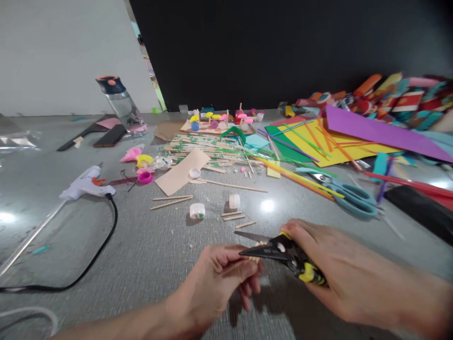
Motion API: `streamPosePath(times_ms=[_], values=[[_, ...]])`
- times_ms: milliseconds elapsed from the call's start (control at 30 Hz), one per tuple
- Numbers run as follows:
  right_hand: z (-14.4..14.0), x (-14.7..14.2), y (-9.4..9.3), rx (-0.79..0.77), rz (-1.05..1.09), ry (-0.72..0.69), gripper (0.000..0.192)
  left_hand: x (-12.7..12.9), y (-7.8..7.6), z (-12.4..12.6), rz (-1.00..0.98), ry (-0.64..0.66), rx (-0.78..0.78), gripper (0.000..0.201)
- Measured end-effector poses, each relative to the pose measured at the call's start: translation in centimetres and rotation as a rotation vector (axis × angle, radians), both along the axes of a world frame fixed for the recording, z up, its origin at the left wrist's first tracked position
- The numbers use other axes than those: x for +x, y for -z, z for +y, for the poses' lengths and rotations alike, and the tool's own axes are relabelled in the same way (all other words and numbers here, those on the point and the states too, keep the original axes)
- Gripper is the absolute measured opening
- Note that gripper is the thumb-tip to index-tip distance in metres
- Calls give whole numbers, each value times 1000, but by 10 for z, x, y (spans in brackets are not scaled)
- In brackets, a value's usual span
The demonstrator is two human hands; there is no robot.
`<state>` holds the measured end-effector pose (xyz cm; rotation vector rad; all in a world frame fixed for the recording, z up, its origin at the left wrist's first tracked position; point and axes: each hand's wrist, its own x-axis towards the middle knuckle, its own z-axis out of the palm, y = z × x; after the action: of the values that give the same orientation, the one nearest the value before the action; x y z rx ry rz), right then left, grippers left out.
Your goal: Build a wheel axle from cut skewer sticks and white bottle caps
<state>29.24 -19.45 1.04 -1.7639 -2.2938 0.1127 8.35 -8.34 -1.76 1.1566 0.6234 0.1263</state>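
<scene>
My right hand (329,264) grips black-and-yellow cutting snips (283,252), their two blades spread apart and directed left. Between the thumb and fingers of my left hand (219,278) is a small bunch of pale wooden sticks (255,258), mostly hidden behind the lower blade and my fingertips. The blades lie around or across the sticks; whether they touch them I cannot tell. Just beyond my hands are short stick pieces (234,218) and two white bottle caps, one lying nearer (197,211) and one farther back (234,201).
A glue gun (87,185) with a black cord lies left. Behind are a pile of wrapped sticks (198,147), a brown card strip (182,172) and a water bottle (122,106). Blue scissors (350,196), coloured sheets (375,132) and a black pouch (419,210) lie right.
</scene>
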Motion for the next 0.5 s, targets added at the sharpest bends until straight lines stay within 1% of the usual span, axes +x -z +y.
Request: streamPosePath(times_ms=[100, 200, 300, 367, 500], values=[[-1, 2, 0, -52, 4, 19, 39, 2, 4, 0, 18, 0, 11, 40], [-3, 4, -1, -90, 13, 29, 39, 2, 8, -1, 5, 18, 10, 40], [-5, 5, 0, -108, 31, 33, 41, 2, 8, -1, 11, 35, 10, 41], [-5, 4, -1, -76, 29, 18, 43, 2, 6, -1, 8, 35, 14, 41], [-4, 1, -1, 60, -34, -15, 47, 2, 4, -1, -12, 10, 28, 40]])
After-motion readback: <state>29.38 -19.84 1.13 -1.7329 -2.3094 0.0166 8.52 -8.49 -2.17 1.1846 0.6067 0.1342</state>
